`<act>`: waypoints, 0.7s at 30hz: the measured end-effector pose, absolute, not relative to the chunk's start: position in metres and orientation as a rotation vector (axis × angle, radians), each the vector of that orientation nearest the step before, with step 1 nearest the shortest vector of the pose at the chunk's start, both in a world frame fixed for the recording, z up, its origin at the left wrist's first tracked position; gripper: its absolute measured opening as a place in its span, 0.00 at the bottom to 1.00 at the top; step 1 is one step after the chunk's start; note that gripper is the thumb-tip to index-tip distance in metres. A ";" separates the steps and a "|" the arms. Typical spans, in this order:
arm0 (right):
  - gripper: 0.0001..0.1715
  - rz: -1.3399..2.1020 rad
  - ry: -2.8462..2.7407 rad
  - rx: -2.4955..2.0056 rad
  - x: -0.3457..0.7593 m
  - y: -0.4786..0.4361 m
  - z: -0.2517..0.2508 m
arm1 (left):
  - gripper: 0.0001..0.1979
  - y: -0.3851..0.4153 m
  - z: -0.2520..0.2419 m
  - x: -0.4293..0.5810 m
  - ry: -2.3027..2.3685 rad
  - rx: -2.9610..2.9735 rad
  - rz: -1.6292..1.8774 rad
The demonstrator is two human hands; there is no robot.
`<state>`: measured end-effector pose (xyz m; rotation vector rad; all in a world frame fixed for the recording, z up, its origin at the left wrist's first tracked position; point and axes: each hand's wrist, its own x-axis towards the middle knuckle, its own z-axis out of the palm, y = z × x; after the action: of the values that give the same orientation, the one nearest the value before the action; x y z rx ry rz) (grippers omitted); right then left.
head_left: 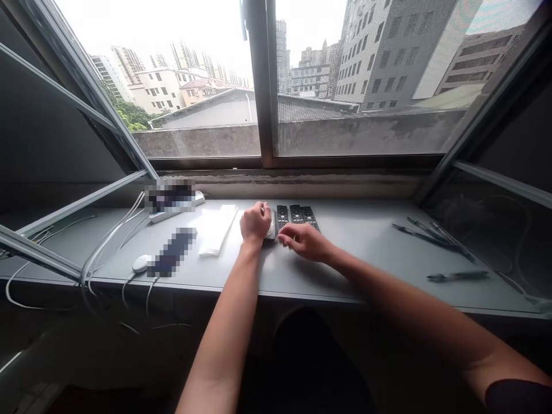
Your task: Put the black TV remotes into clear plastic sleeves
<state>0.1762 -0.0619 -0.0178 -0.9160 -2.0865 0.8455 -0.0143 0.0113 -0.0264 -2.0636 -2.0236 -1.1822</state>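
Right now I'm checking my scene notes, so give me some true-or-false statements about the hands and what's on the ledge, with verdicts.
1. Black remote controls lie side by side on the ledge. True.
2. The right hand holds a pen. False: its fingers rest at their near ends; a pen-like thing lies far right.
3. A flat white packet lies left of the left hand. True.
4. The window is shuttered. False: buildings show through it.

A: What is worn on the arms?
B: A dark sleeve (520,395) is seen high on the right arm (414,313). The left arm (224,322), left hand (255,223) and right hand (307,241) are left uncovered.
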 end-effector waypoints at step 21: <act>0.24 -0.089 -2.401 -0.878 0.183 -0.040 -0.042 | 0.18 0.019 -0.026 -0.023 -1.885 -2.109 -1.317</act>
<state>0.1831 -0.0401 -0.0421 -0.8778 -2.4011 -0.0891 -0.0229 0.0193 -0.0265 -2.1086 -1.8847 -1.3173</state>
